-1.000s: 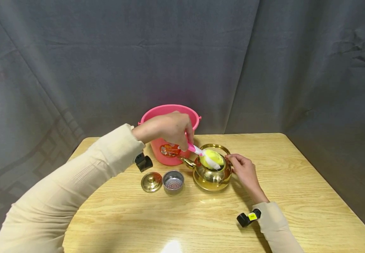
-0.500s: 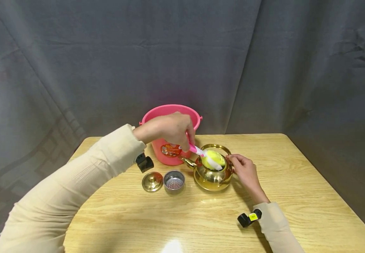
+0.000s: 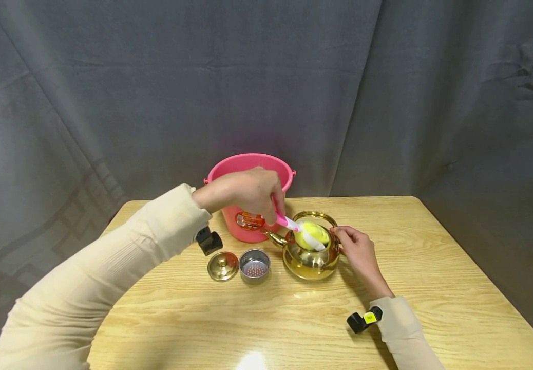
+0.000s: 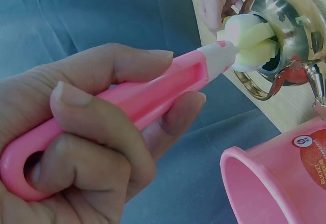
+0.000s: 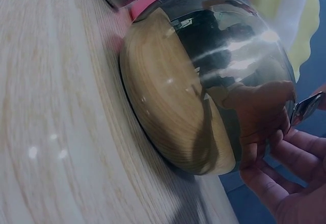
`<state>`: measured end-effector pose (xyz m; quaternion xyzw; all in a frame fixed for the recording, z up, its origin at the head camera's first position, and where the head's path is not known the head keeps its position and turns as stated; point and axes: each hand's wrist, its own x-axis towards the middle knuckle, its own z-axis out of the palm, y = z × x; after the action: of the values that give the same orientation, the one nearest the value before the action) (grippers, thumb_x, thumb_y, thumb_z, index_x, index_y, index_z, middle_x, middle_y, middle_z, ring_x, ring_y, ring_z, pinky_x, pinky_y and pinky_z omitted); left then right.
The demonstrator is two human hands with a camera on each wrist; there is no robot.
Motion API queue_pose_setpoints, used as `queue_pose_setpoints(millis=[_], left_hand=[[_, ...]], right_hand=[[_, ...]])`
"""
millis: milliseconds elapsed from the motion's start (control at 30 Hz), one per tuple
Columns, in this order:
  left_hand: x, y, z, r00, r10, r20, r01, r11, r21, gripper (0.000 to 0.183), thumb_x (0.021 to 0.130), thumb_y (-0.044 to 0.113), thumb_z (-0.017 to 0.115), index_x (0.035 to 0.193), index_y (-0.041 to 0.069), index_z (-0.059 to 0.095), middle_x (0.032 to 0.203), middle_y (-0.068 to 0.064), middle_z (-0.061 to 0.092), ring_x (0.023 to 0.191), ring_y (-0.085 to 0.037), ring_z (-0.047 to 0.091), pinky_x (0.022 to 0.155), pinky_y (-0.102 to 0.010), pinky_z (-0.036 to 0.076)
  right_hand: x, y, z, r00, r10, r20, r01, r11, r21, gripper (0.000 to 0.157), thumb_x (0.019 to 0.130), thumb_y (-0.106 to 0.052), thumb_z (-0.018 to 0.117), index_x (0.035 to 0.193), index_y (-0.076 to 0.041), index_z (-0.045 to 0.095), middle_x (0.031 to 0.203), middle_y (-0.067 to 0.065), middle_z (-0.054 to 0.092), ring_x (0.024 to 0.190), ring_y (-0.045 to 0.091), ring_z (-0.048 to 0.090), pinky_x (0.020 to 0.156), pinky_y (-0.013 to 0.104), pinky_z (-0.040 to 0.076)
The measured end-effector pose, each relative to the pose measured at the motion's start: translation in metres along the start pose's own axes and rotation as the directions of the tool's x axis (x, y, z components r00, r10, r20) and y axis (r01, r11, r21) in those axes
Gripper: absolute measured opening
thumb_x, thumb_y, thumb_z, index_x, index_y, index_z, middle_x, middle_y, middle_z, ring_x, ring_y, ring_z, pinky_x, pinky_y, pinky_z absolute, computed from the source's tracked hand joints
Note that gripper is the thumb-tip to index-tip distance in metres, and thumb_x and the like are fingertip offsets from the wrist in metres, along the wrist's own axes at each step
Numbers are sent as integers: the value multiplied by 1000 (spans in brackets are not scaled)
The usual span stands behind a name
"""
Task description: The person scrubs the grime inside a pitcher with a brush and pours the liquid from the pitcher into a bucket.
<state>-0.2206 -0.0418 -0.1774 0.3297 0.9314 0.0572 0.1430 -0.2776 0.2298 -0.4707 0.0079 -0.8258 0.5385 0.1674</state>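
My left hand (image 3: pixel 257 191) grips the pink handle (image 4: pixel 153 84) of a sponge brush, its fingers curled round it in the left wrist view. The brush's yellow and white sponge head (image 3: pixel 311 236) sits in the mouth of a shiny gold teapot (image 3: pixel 310 267), partly sticking out. The head's lower end is hidden inside the pot. On the pot's right side, my right hand (image 3: pixel 358 252) pinches the handle near the rim between thumb and fingers. In the right wrist view its fingers (image 5: pixel 265 183) lie close against the pot's polished wall. The teapot stands upright on the table.
Behind the teapot's spout stands a pink bucket (image 3: pixel 229 218) with a red label. A gold lid (image 3: pixel 222 266) and a metal strainer cup (image 3: pixel 254 267) lie left of the pot on the wooden table (image 3: pixel 192 324). Grey curtain (image 3: pixel 202 92) hangs behind.
Little differs: the sponge head has shifted very slightly in the teapot's mouth. Both hands keep their hold, and the teapot, lid and strainer cup stay in place.
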Motion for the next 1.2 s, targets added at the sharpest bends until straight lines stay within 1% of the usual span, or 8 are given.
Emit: queue_pose_setpoints(millis=[200,367,633,833,967,1200], left_hand=[[-2,1,0,1000,22,6,-22,1000,5,16,69,13,73,81,24,73,68,13,62,69,-10,54,59,-23,44],[-3,1,0,999,27,16,-27,1000,6,16,68,14,74,80,25,72,67,14,62,70,-10,53,60,-24,43],[-5,-2,0,999,41,12,-41,999,21,16,68,15,74,80,25,73,63,15,62,69,-11,52,59,-25,42],[-5,-4,0,999,33,-1,-33,999,35,14,68,16,76,77,26,73,67,15,62,71,-12,51,60,-25,42],[-6,-4,0,1000,27,-3,-27,999,35,13,68,16,75,77,26,73,66,14,62,71,-12,51,60,-24,43],[-6,-4,-2,1000,-2,4,2,1000,27,12,69,16,74,78,24,72,67,12,62,70,-13,51,58,-24,43]], right_hand=[[0,-1,1,1000,13,-4,-13,1000,-13,43,78,-66,43,96,-32,64,96,-12,60,87,9,56,61,31,51],[0,-3,1,1000,21,-5,-21,1000,-22,45,77,-67,42,97,-32,63,97,-12,60,88,9,56,62,31,51],[0,-4,1,1000,21,-17,-21,999,-31,46,77,-68,42,97,-32,63,96,-12,60,87,9,56,61,31,51],[0,-3,2,1000,18,-24,-19,999,-34,45,77,-67,42,96,-32,64,96,-12,60,86,9,57,61,31,51],[0,-2,1,1000,15,-25,-16,999,-37,45,77,-68,42,96,-33,64,96,-12,60,86,9,57,61,32,51],[2,0,0,1000,9,-24,-10,999,-47,45,77,-67,41,96,-33,64,96,-13,60,87,8,57,61,31,51]])
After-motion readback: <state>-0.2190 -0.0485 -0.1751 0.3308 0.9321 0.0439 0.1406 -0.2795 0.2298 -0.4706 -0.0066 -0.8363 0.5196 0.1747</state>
